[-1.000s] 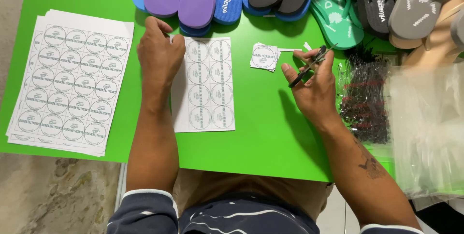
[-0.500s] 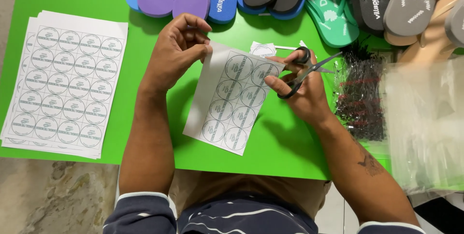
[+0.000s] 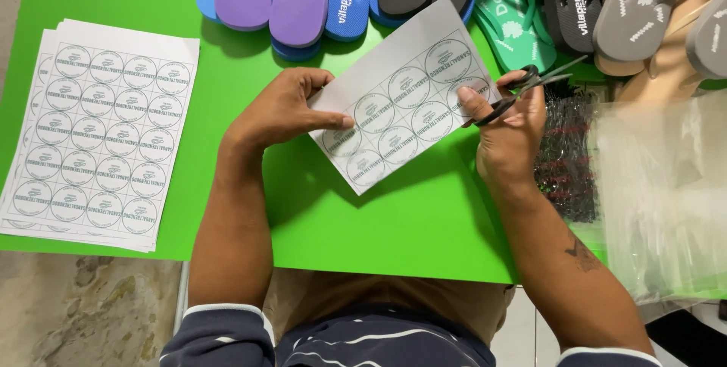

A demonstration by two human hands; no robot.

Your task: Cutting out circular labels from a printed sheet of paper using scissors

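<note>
Head view: the left hand [image 3: 291, 109] pinches the left edge of a label strip [image 3: 405, 106], holding it tilted and raised over the green table's [image 3: 394, 238] middle so its end meets the scissors [image 3: 522, 88], gripped in the right hand [image 3: 509, 134]. Half a second earlier the strip sat lower and steeper. A label-sheet stack [image 3: 102, 136] lies at the left edge; sandals [image 3: 299, 0] line the far edge.

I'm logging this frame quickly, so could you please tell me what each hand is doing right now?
Left hand: closed, pinching the strip of round labels.
Right hand: closed on the scissors, also steadying the strip.
</note>
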